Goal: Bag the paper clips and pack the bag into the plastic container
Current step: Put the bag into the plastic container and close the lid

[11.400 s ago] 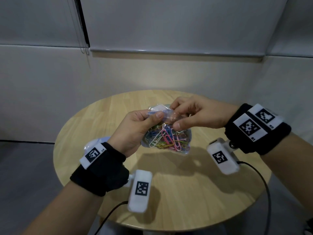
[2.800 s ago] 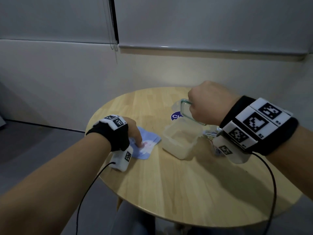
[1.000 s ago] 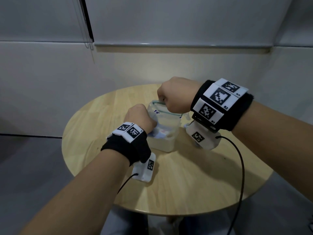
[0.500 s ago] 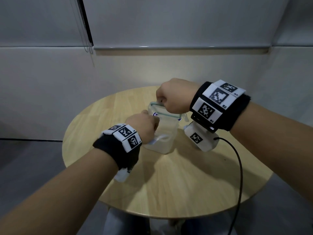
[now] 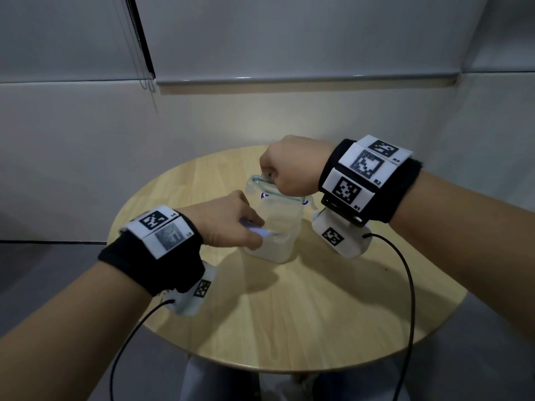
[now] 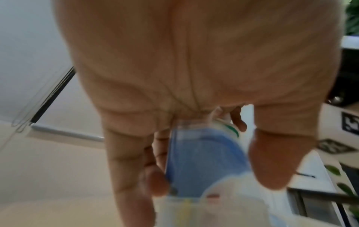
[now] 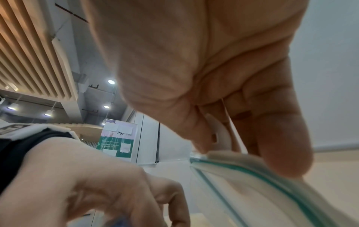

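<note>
A clear plastic container (image 5: 279, 244) stands on the round wooden table (image 5: 289, 314). My right hand (image 5: 289, 166) grips the raised edge of its green-sealed lid (image 5: 260, 183) and holds it tilted up over the box. My left hand (image 5: 228, 221) pinches a flat blue and white packet (image 5: 260, 231) between thumb and fingers at the container's near left rim. The left wrist view shows the packet (image 6: 202, 161) between my fingertips (image 6: 157, 184) above the container (image 6: 194, 215). In the right wrist view my right hand (image 7: 233, 138) clasps the lid (image 7: 272, 184). No paper clips show plainly.
The table stands close to a pale wall, with a blind cord (image 5: 144, 53) hanging at the upper left. Black cables (image 5: 405, 285) run from both wrist cameras over the table's front edge. A bit of clear plastic (image 5: 312, 202) pokes out behind the container, under my right wrist.
My left hand stays at the container's mouth with the packet, and its wrist has shifted left and lower. My right hand keeps the lid raised.
</note>
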`<state>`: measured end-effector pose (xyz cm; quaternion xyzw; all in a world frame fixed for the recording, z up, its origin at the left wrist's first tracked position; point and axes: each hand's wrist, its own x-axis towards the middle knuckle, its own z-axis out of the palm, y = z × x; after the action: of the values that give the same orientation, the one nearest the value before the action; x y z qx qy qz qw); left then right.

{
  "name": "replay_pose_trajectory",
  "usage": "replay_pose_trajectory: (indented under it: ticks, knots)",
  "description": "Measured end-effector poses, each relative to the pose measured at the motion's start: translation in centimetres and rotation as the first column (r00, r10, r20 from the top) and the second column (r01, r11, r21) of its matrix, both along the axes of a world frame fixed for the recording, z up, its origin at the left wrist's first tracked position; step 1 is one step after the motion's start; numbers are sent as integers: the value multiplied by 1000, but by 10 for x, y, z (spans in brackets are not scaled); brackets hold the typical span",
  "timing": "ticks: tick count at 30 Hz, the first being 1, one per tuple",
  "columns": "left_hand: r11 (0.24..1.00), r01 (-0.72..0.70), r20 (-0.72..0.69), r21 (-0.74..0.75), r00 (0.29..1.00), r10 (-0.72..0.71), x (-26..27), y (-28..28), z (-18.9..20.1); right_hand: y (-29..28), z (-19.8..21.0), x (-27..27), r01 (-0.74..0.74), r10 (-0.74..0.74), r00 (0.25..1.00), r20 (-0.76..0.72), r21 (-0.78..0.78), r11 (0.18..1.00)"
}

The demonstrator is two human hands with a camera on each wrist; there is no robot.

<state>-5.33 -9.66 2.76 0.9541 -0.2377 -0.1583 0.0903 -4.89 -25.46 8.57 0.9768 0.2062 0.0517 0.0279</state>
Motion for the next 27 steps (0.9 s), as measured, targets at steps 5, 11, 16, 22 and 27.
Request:
replay_pose_trajectory:
  ticks: [5,11,16,22,27]
  knots:
    - [998,55,169,-17,984,-51,6,-1,-21,1,0,-2,-32,32,999,-1,-42,999]
    - [996,62,348,-61,937,-37,16,-11,-35,1,-1,-6,-40,40,999,-11,-57,998]
    - [996,86,383,4,920,-81,17,-13,-30,2,-6,-11,-58,57,998,-26,-44,997]
    - [994,77,259,76,961,-94,8,-21,-39,3,-4,-11,-43,41,998,-46,-38,998]
    - [998,24,133,-66,991,-15,-3,-18,-33,4,-11,-13,-57,56,998,-42,-16,998]
